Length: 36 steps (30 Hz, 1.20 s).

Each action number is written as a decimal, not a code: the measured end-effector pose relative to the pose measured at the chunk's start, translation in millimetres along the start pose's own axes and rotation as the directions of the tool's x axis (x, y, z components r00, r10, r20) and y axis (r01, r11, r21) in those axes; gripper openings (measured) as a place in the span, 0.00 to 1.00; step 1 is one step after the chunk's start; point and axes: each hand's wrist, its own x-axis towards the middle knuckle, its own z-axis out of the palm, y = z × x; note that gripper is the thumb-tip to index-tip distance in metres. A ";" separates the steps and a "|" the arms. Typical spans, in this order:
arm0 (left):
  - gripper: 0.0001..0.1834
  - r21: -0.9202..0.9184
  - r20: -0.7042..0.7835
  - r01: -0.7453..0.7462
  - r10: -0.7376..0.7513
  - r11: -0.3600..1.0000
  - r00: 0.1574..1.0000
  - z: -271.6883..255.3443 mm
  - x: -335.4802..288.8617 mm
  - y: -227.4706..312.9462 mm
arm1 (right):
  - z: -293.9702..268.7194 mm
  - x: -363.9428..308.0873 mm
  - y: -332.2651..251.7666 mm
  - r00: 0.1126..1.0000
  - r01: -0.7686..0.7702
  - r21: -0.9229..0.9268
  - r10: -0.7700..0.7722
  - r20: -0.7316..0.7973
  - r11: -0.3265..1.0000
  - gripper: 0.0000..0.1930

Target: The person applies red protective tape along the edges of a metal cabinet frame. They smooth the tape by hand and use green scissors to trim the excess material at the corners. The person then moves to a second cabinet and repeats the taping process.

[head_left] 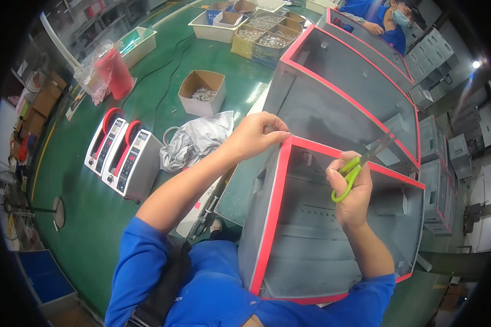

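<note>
Red edge tape (277,191) is being pressed onto the corner of the grey metal box (333,245) before the person by the left hand (255,135), fingers pinched shut, while green scissors (350,173), gripped in the right hand (352,192), are judged due for trimming next.

We see a grey metal box (333,240) edged with red tape (271,218), and scissors (348,175) with bright green handles. Our sleeves (147,261) are plain blue. The floor (82,218) is dark green. Two white machines (123,155) carry red tops; a cardboard box (202,92) is plain brown.
</note>
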 end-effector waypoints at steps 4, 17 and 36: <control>0.13 -0.037 0.047 0.089 -0.087 0.995 0.995 -3.8 3.8 8.3 | -2.9 1.8 4.0 1.000 -0.020 -0.017 0.020 0.009 1.000 0.16; 0.10 0.088 0.056 -0.056 0.052 0.995 0.997 -5.0 8.4 3.0 | -4.5 4.2 11.5 0.995 -0.096 -0.067 0.099 0.035 0.993 0.16; 0.07 -0.050 0.095 -0.026 0.031 0.998 0.995 -5.2 16.6 8.1 | -5.6 5.4 16.6 0.997 -0.072 -0.203 0.077 0.018 0.977 0.15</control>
